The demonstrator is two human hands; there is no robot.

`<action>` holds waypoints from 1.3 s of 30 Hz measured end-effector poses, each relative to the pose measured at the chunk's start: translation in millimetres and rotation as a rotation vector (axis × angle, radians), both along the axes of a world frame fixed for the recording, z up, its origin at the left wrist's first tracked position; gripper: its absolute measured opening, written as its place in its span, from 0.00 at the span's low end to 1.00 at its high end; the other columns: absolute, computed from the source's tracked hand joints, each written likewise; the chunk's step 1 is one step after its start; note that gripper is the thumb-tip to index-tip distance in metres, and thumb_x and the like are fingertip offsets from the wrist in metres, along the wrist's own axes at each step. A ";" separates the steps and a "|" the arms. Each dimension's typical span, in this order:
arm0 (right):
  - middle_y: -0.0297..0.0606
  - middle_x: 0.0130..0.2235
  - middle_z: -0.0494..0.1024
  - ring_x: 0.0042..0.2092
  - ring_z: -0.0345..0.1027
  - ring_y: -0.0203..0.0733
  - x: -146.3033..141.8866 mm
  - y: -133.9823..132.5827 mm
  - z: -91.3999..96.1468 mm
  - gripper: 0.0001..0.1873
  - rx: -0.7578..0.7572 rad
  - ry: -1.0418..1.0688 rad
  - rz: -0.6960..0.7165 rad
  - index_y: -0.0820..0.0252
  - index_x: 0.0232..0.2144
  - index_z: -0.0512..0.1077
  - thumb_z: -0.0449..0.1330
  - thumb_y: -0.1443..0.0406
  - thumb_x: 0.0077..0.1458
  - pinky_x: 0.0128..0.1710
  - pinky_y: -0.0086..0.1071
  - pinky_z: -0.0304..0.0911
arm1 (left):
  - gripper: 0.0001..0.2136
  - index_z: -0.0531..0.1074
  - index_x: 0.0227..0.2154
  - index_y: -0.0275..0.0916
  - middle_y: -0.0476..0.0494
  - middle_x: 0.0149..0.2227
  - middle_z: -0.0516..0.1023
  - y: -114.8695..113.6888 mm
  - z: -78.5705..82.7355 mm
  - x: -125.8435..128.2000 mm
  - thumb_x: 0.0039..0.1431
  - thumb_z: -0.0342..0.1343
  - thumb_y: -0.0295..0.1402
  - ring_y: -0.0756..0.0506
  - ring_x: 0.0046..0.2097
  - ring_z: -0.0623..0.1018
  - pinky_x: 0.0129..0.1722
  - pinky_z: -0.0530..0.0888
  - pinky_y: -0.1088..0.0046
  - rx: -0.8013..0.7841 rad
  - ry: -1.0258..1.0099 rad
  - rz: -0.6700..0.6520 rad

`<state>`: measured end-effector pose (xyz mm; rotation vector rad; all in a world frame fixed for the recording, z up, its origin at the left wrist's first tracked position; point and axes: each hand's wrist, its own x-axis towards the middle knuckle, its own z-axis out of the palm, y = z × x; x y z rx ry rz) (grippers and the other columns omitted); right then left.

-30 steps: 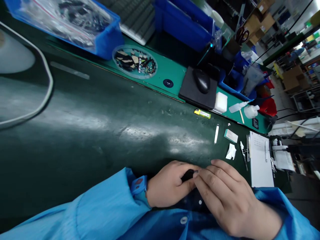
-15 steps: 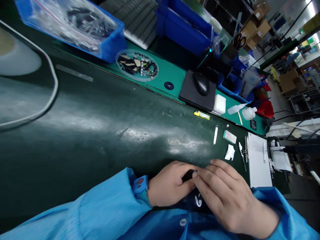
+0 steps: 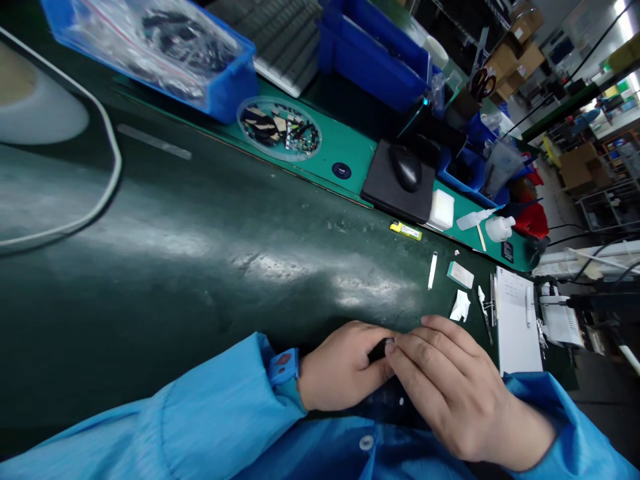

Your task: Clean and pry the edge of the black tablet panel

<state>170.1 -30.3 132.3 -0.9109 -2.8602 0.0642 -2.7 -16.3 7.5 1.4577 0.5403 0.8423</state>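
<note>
My left hand, with a blue wrist strap above it, is curled at the table's near edge, thumb and fingers closed towards the right. Against it lies my right hand, its fingers pressed together and covering the left fingertips. Between them shows a bit of a small dark object; its kind is hidden by the fingers. Under the hands, close to my blue coat, a dark glossy surface shows with a small white glint. What it belongs to cannot be made out.
Right of the hands lie a crumpled white tissue, a small box, tweezers and a clipboard with paper. Along the back shelf stand blue bins, a round dish of small parts and a mouse. A white cable curves at left.
The view has shifted slightly. The white glint on the dark glossy surface under the hands has shrunk to a small spot. Both hands keep nearly the same place and grip.
</note>
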 end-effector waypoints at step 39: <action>0.49 0.45 0.85 0.45 0.78 0.50 -0.1 1.7 -4.6 0.19 0.006 -0.003 -0.043 0.73 0.49 0.78 0.47 0.74 0.72 0.57 0.49 0.73 | 0.13 0.76 0.31 0.39 0.46 0.32 0.85 -0.3 -2.9 1.0 0.70 0.53 0.38 0.46 0.33 0.83 0.35 0.75 0.71 -0.081 0.096 -0.016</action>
